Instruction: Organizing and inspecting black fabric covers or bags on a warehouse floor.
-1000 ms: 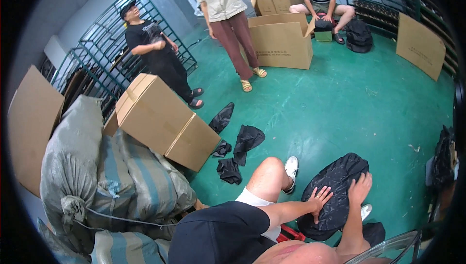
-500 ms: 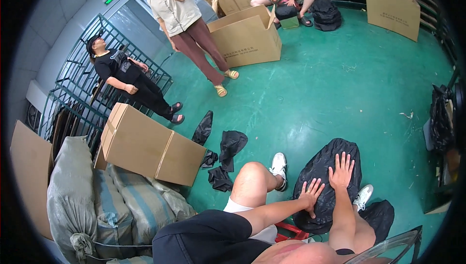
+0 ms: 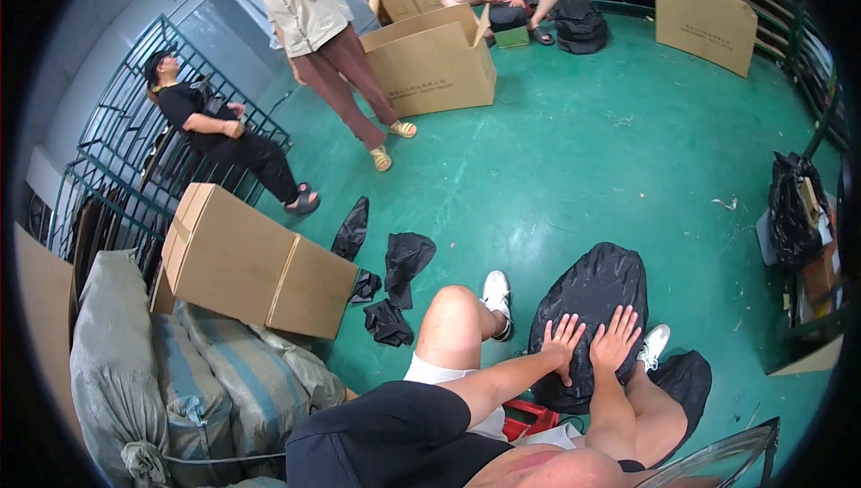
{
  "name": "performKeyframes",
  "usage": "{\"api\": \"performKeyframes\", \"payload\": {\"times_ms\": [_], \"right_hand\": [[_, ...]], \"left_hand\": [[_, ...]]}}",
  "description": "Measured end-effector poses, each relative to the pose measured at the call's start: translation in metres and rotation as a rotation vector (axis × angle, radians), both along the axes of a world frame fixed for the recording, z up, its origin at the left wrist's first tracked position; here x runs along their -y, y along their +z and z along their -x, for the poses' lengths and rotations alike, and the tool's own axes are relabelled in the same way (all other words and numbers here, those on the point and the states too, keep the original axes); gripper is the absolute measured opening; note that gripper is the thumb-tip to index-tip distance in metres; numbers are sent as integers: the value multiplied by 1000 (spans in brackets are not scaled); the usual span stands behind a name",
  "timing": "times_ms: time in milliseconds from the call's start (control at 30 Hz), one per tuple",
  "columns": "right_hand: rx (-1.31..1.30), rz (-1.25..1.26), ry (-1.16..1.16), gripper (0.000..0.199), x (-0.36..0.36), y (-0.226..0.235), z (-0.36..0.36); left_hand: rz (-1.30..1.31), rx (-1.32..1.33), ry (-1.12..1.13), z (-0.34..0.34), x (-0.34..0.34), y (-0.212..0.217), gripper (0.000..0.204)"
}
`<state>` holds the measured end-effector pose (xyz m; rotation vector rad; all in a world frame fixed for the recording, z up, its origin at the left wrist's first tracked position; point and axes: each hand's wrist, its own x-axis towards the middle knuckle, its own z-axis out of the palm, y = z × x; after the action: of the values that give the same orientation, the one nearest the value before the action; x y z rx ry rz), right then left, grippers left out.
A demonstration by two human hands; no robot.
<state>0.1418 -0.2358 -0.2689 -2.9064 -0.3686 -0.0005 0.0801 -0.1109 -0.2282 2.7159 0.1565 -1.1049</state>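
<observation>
A large, rounded black fabric bundle (image 3: 596, 277) lies on the floor between my legs. My left hand (image 3: 563, 343) rests flat on its near-left part, fingers spread. Beside it, my right hand (image 3: 616, 337) presses palm-down on the bundle, its fingers also apart. Neither hand grips anything. The cloth looks thin and wrinkled; what it covers is hidden. Another black fabric piece (image 3: 683, 391) sits by my right leg. Under me, part of a red stool (image 3: 529, 419) shows.
Black cloth pieces (image 3: 408, 259) lie left of my foot. A carton (image 3: 260, 259) leans by stuffed woven sacks (image 3: 215, 371). Farther off are an open carton (image 3: 439, 66), two people standing and one seated. A cardboard sheet (image 3: 706, 21) leans on racks; a black plastic bag (image 3: 794, 210) hangs right.
My right hand has slid nearer on the bundle, and my left has shifted slightly forward. The view has swung a little, moving the room leftward. The dark-clothed person has turned slightly.
</observation>
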Motion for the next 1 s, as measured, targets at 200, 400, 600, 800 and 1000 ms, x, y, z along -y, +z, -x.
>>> {"api": "performKeyframes", "payload": {"times_ms": [200,400,600,800,1000], "right_hand": [[-55,96,-38,66,16,4,31],[-34,120,-7,64,7,4,32],[-121,150,-36,66,4,10,30],[-101,166,-34,66,2,12,28],[-74,147,-38,65,4,8,27]], "left_hand": [[64,54,-56,-3,12,-18,160],[171,44,-68,2,-8,-27,159],[229,-83,-88,-9,-14,-27,157],[234,-146,-62,-15,-12,-32,136],[267,-127,0,-16,-11,-32,112]]}}
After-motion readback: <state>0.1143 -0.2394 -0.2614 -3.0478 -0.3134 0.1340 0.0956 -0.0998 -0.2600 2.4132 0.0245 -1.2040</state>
